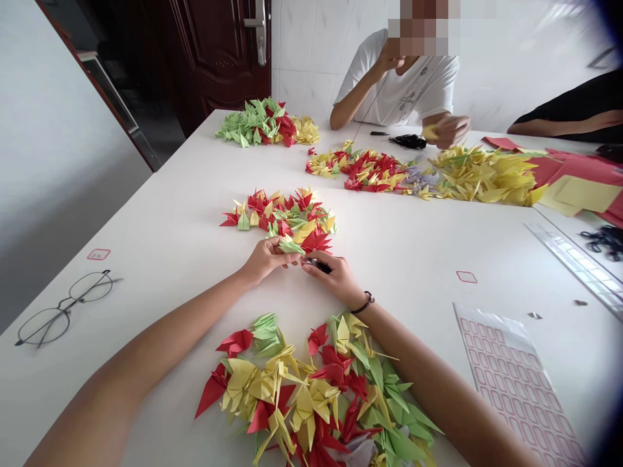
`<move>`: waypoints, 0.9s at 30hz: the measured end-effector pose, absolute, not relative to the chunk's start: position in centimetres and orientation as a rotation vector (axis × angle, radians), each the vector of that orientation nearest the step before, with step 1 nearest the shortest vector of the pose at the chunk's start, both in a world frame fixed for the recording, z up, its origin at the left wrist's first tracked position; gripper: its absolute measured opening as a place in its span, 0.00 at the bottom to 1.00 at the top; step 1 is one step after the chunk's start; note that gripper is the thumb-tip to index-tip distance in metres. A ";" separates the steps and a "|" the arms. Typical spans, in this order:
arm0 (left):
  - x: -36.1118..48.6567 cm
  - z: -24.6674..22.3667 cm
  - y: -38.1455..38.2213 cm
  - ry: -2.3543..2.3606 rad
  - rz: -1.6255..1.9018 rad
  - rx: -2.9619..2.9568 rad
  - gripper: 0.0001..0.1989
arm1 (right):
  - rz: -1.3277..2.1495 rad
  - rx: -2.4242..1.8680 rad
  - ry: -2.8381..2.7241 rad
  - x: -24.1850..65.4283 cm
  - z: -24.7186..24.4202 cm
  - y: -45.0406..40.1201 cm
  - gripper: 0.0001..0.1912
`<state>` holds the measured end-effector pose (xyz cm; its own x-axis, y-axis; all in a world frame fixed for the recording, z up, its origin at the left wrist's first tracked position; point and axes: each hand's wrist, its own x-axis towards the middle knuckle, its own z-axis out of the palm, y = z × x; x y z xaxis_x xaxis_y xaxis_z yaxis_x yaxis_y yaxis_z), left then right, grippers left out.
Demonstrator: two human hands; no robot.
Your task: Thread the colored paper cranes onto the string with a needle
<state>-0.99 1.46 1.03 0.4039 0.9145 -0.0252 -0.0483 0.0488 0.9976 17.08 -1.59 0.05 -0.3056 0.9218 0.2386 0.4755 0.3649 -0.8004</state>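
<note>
My left hand (267,261) pinches a light green folded paper crane (291,245) at the near edge of a string-like cluster of red, yellow and green cranes (287,211). Close beside it on the right, my right hand (335,277) is closed around a small dark tool (318,264), whose tip lies near the green crane; its exact shape is partly hidden by the fingers. A red crane (316,241) sits just beyond both hands. Between my forearms spreads a loose pile of red, yellow and green cranes (304,402).
Eyeglasses (68,308) lie at the left, a label sheet (516,383) and a ruler (579,266) at the right. Across the table, a person in a white shirt (399,84) sits behind more crane piles (487,174). A dark sleeve shows at the far right.
</note>
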 end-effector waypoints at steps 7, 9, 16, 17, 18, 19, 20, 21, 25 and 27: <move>-0.9 1.1 1.4 0.891 0.906 1.301 0.15 | 0.789 -1.206 -1.950 17.3 -0.1 -1.5 0.16; -0.9 1.1 1.4 0.889 0.905 1.287 0.15 | 0.781 -1.215 -1.958 17.3 -0.1 -1.6 0.16; -1.0 1.2 1.5 0.865 0.879 1.288 0.14 | 0.774 -1.217 -1.973 17.2 0.1 -1.6 0.15; -1.0 1.2 1.5 0.863 0.874 1.293 0.14 | 0.774 -1.219 -1.977 17.2 0.1 -1.6 0.15; -1.0 1.2 1.5 0.863 0.870 1.298 0.14 | 0.774 -1.221 -1.980 17.3 0.2 -1.6 0.15; -1.0 1.2 1.5 0.865 0.866 1.303 0.14 | 0.772 -1.223 -1.984 17.3 0.2 -1.7 0.15; -1.0 1.3 1.5 0.867 0.863 1.309 0.14 | 0.770 -1.224 -1.987 17.2 0.2 -1.7 0.15; -1.0 1.3 1.5 0.868 0.861 1.314 0.14 | 0.768 -1.223 -1.989 17.2 0.2 -1.7 0.15; -1.0 1.3 1.4 0.860 0.860 1.307 0.14 | 0.767 -1.212 -1.989 17.2 0.2 -1.7 0.14; -1.0 1.4 1.4 0.857 0.856 1.307 0.14 | 0.770 -1.212 -1.985 17.1 0.2 -1.7 0.14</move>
